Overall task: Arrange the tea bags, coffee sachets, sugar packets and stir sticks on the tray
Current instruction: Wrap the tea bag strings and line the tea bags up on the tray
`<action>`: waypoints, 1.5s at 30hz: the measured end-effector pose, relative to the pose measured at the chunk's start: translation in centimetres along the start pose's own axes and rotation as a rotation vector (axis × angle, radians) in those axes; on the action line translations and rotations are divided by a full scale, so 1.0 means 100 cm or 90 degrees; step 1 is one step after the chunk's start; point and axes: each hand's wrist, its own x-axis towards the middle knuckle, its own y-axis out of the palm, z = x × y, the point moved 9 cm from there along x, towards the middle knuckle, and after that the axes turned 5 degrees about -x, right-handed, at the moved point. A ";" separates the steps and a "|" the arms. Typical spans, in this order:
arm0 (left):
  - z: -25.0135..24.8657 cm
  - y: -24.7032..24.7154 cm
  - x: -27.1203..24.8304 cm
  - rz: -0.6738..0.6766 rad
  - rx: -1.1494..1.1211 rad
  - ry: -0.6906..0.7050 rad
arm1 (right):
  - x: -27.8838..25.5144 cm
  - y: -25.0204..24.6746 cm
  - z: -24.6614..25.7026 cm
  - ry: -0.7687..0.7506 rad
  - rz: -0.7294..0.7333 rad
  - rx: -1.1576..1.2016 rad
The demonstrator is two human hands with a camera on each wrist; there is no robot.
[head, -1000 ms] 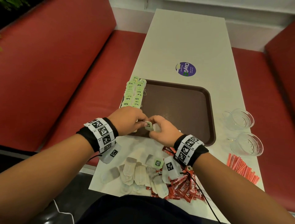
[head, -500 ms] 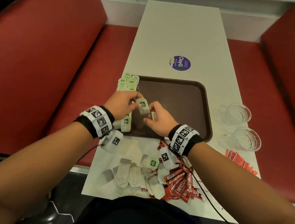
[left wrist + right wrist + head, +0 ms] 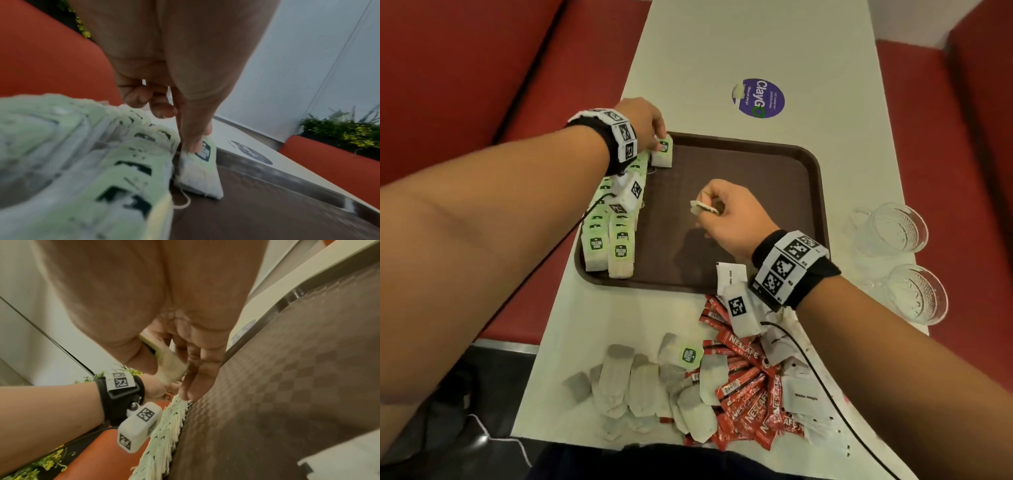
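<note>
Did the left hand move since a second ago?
Yes. The left hand went from the tray's near edge to its far left corner, holding a tea bag.

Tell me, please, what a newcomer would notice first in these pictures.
First, the brown tray in the middle of the white table, with rows of green tea bags along its left edge. The left hand pinches a tea bag at the tray's far left corner, and the right hand holds another above the tray's middle. Near the table's front edge lies a heap of red coffee sachets and loose tea bags.
</note>
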 end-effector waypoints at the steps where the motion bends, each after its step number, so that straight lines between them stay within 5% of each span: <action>1: 0.003 0.002 0.005 -0.004 0.005 -0.002 | 0.001 0.001 -0.001 -0.002 0.002 0.009; 6: 0.008 0.002 0.013 -0.053 0.029 0.001 | 0.008 0.005 -0.011 0.014 0.009 0.067; 15: 0.003 0.024 0.004 0.028 0.107 0.059 | 0.022 0.007 -0.016 0.019 -0.011 0.055; 21: -0.024 -0.008 -0.034 -0.017 -0.077 0.140 | 0.029 -0.001 -0.017 0.015 -0.053 0.053; 26: -0.045 0.002 -0.084 0.145 -0.213 0.208 | 0.032 -0.008 -0.011 0.005 -0.080 0.075; 29: -0.047 0.009 -0.089 0.126 -0.215 0.238 | 0.033 -0.005 -0.010 0.005 -0.072 0.088; 38: 0.022 -0.012 -0.040 -0.007 -0.115 0.037 | -0.016 0.018 -0.009 -0.028 0.023 -0.070; 45: 0.026 0.008 -0.009 0.017 -0.035 -0.029 | -0.070 0.082 0.008 -0.123 0.295 -0.312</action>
